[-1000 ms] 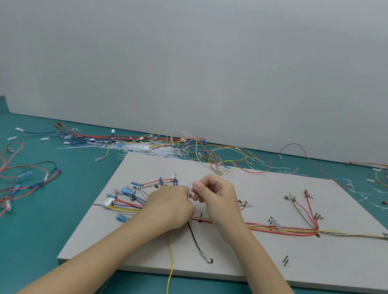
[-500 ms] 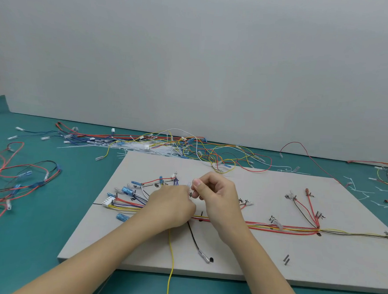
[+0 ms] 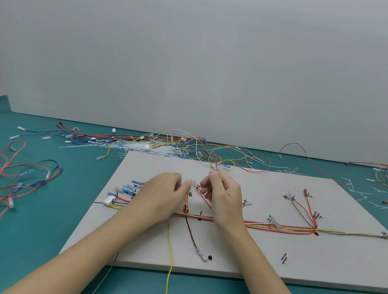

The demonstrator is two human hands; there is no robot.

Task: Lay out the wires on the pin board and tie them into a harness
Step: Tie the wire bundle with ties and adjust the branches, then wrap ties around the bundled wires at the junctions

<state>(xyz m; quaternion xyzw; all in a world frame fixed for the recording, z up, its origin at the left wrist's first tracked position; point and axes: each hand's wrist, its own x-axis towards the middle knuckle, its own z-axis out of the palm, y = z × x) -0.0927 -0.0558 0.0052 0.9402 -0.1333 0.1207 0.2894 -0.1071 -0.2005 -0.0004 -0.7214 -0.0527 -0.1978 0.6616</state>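
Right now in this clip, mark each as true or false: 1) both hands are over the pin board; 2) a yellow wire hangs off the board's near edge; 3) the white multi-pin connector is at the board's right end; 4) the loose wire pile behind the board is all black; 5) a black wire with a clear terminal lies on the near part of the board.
1) True: the left hand and right hand are over the pin board.
2) True: the yellow wire runs off it.
3) False: the white connector is near the left end.
4) False: the wire pile is red, yellow, blue and white.
5) True: the black wire.
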